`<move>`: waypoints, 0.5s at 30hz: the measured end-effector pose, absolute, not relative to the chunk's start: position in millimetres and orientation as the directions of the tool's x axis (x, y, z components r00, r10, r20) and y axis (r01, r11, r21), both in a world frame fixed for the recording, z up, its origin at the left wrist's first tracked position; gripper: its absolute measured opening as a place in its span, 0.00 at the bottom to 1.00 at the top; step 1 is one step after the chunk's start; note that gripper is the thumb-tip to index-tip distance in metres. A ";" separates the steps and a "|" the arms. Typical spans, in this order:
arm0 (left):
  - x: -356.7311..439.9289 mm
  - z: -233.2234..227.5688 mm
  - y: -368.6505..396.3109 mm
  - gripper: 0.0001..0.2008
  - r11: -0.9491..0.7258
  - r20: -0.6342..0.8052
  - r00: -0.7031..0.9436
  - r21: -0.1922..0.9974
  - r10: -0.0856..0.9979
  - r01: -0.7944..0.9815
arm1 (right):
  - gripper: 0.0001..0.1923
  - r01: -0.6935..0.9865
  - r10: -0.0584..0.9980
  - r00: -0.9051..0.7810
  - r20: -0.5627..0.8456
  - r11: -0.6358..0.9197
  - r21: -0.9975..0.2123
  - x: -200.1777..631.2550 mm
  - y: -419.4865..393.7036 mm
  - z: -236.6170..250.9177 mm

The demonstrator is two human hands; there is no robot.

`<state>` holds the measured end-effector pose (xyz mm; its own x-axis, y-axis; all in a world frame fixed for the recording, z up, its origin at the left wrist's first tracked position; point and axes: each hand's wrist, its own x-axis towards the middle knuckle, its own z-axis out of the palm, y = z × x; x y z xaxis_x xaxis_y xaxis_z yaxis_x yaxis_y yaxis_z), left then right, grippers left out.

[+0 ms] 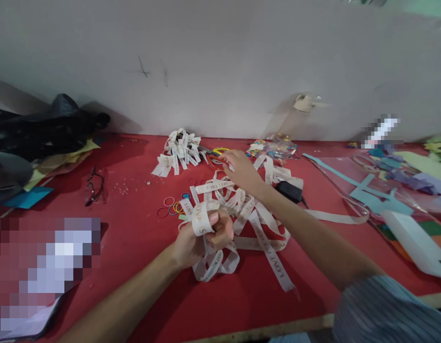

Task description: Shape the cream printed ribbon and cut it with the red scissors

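Note:
A white ribbon with printed lettering (201, 219) curves in a loop around the fingers of my left hand (191, 243), which is closed on it. More of the same printed ribbon (256, 214) lies in loose tangled loops beneath and beside both hands. My right hand (243, 172) reaches across the ribbon toward the back, its fingers stretched out at the red and yellow handles (220, 152) of what look like scissors. Its fingertips partly cover the handles. Behind and to the left is a pile of small white ribbon bows (180, 150).
Coloured elastic bands (169, 202) lie left of the ribbon. Eyeglasses (95, 186) rest farther left on the red tabletop (127, 247). A black adapter (289, 191) sits under my right forearm. Plastic packets (273, 148) stand by the wall; a white box (415, 243) is at right.

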<state>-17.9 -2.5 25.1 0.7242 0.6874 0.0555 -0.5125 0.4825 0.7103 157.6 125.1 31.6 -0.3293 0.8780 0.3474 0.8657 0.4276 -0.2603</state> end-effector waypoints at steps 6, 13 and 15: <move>-16.1 25.0 0.0 0.19 0.502 0.080 0.710 0.653 0.700 -0.568 | 0.20 0.922 0.951 -0.265 0.159 0.299 -0.246 147.1 200.7 19.9; -22.8 27.0 5.8 0.21 0.455 0.053 0.573 0.550 0.818 -0.700 | 0.36 0.920 0.963 -0.225 0.152 0.261 -0.291 147.8 205.6 35.4; -25.3 27.4 7.8 0.23 0.420 0.061 0.531 0.539 0.845 -0.731 | 0.33 0.904 0.959 -0.209 0.190 0.264 -0.337 150.7 190.7 46.0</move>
